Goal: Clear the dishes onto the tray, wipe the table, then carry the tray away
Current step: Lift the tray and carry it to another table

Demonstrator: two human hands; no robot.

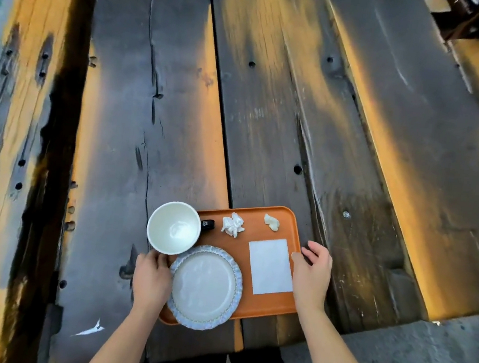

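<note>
**Tray loaded, both hands at its sides**

Bench first: dark weathered planks running away from the person, and near its front edge sits the orange tray, flat on the wood. Everything for clearing looks to be aboard. The scalloped plate fills the near left corner, its rim hanging slightly over the tray's front lip. Just beyond it stands the white bowl, upright and overhanging the tray's left edge. A flat white napkin lies to the right of the plate, and two crumpled tissues rest near the far rim.

Handling call: the tray is stiff plastic, probably slick, so the ceramic could slide if it tips. Plate and bowl are breakable and load the left side. Best hold, I'd say, is the two short edges, kept level.

Left hand is at the left edge, fingers curled between bowl and plate; whether it grips the rim or only touches is hidden. Right hand lies along the right edge, fingers loosely spread, thumb over the rim, not clamped.
</note>
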